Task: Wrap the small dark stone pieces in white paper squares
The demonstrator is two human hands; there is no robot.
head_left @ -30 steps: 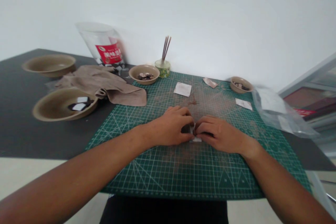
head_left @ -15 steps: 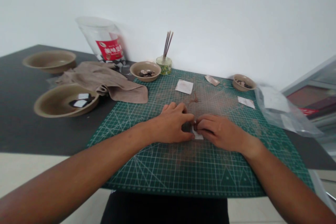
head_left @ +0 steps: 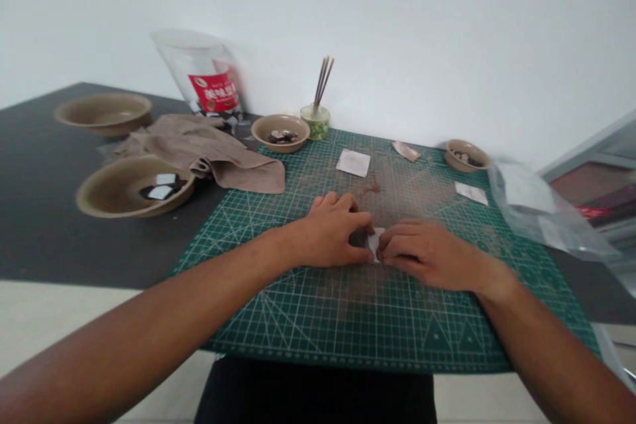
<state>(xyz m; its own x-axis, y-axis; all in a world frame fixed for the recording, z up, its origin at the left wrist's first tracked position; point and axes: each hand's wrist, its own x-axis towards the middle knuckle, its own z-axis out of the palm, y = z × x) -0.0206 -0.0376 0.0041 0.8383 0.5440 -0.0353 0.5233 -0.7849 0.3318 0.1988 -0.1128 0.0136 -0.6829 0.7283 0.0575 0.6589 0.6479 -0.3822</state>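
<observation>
A small white piece [head_left: 376, 243], like paper or card, lies on the green cutting mat [head_left: 318, 318] between my hands. My left hand [head_left: 335, 232] rests on the mat with its thumb and index finger pinning the left side of this piece. My right hand [head_left: 422, 248] is at the piece's right edge, its fingers bunched in a pinch and slightly blurred. Whatever sits between those fingertips is hidden. Just beyond the hands is a small heap of brown shreds [head_left: 371, 188]. Behind it lies a white square sheet [head_left: 353, 163].
Left are two tan bowls [head_left: 104, 195] [head_left: 102, 103], a brown cloth [head_left: 233, 162] and a clear jar [head_left: 199, 73]. A small bowl [head_left: 258, 126] and a green stick holder [head_left: 315, 126] stand behind. Right are another bowl [head_left: 454, 156], a white slip [head_left: 471, 193] and a plastic bag [head_left: 541, 212].
My right hand has drawn slightly right from my left fingertips, so more of the white piece shows between them. My left hand keeps its hold; the whole view has shifted a little.
</observation>
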